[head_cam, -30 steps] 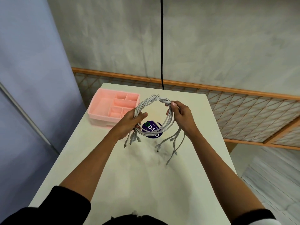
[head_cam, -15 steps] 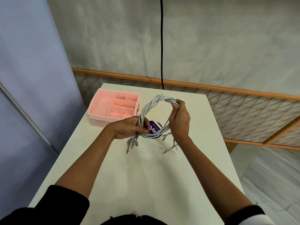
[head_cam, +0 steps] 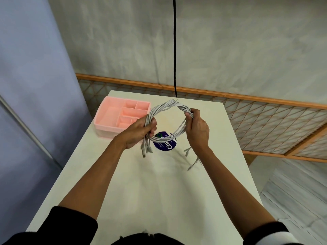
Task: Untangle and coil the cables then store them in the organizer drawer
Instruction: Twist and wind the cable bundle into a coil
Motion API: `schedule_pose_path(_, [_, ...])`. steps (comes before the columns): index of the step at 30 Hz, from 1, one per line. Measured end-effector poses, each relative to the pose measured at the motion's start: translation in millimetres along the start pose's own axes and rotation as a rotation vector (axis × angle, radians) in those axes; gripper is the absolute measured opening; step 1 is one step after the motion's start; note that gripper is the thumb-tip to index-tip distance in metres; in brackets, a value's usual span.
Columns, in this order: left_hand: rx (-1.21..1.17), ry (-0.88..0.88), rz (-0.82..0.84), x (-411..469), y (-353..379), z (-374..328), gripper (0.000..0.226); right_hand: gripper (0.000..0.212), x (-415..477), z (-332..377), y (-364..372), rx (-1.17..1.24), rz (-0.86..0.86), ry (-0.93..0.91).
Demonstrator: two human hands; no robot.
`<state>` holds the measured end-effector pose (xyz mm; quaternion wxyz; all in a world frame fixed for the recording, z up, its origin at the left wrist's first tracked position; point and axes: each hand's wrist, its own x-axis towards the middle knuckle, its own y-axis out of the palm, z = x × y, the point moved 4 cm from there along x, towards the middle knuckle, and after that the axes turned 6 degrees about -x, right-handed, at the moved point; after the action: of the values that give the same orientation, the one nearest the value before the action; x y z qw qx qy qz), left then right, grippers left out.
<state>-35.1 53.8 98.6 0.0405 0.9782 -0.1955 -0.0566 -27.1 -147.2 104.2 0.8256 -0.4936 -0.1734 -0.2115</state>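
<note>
A bundle of several white cables is wound into one round coil, held up above the table. My left hand grips the coil's left side, with loose plug ends dangling below it. My right hand grips the coil's right side; more plug ends hang under that wrist. The pink organizer drawer, open on top and split into several compartments, sits on the table just left of my left hand.
The white table carries a round dark-blue sticker under the coil. A black cord hangs down the wall behind. A wooden lattice screen runs along the far and right sides.
The coil has been turned and lifted slightly between my hands. My right hand slid up the coil's right side, and the dangling ends there swung rightwards.
</note>
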Motion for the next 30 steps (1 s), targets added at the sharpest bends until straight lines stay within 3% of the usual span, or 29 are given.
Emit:
schedule_pose_path(4, [0.043,0.041,-0.38,4.1,-10.2,-10.4,0.044,0.035,0.7,-5.8,0.2,0.081,0.158,-0.19])
schedule_pose_path(7, [0.032,0.062,-0.593,5.6,-17.5,-12.0,0.045,0.038,-3.1,-6.0,-3.3,0.151,0.242,-0.245])
schedule_pose_path(12, [0.088,0.155,-0.638,5.8,-26.9,-30.0,0.05,0.038,-15.7,-19.0,-4.1,0.022,0.067,-0.295])
schedule_pose_path(15, [0.163,0.216,-0.642,6.0,-33.2,-38.8,0.047,0.046,-11.2,-22.0,-2.5,0.022,0.168,-0.217])
schedule_pose_path(17, [0.196,0.222,-0.605,5.8,-36.4,-41.3,0.043,0.04,-5.5,-25.1,-1.5,0.028,0.256,-0.202])
schedule_pose_path(22, [0.205,0.124,-0.439,3.1,-35.6,-38.1,0.043,0.047,-8.1,-34.8,-2.3,0.288,0.536,-0.125])
schedule_pose_path(26, [0.225,0.141,-0.391,5.5,-22.6,-45.1,0.045,0.027,-23.3,-32.5,8.5,0.299,0.745,-0.103])
schedule_pose_path(27, [0.235,0.145,-0.383,6.9,-17.9,-46.9,0.045,0.031,-25.3,-29.8,10.9,0.334,0.759,-0.091])
schedule_pose_path(30, [0.271,0.16,-0.375,10.3,-3.5,-50.9,0.048,0.059,-18.7,-11.1,5.2,0.491,0.497,-0.1])
